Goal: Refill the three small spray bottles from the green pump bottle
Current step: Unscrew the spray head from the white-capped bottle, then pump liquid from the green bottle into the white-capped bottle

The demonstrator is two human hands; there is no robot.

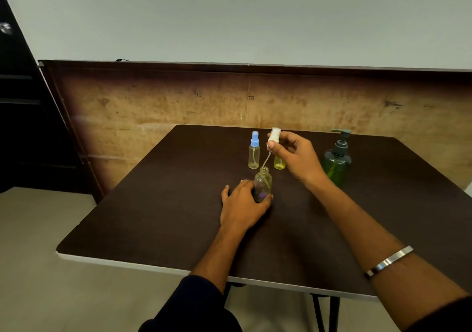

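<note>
Dark cabinet (23,107) at far left, away from the work. On the dark bench (158,204) the left hand (242,204) rests low beside the open spray bottle (263,187), fingers and thumb wrapped round its lower body, steadying it upright near bench centre. Neck is uncapped. Behind it stands the blue-capped spray bottle (254,154), upright, cap on, a little yellowish liquid at the bottom. Just right of that, the white spray head (274,136) is pinched between thumb and fingers of the right hand (296,155), raised above the open neck – its dip tube (265,159) trails down to the mouth, tip at or just inside the rim, can't tell which. Third spray bottle (279,163), yellow, mostly hidden behind the right hand. Green pump bottle (336,163) upright at far right, well apart from the open one. Metal bangle (389,261) on the right forearm.

Handling – small bottles look like thin light plastic, easy to tip, so hold low on the body as the left hand does. Spray head is light; tube is thin and bendy, likely drips. Pump bottle looks heavier and stable; take it round the body, press the pump top.
</note>
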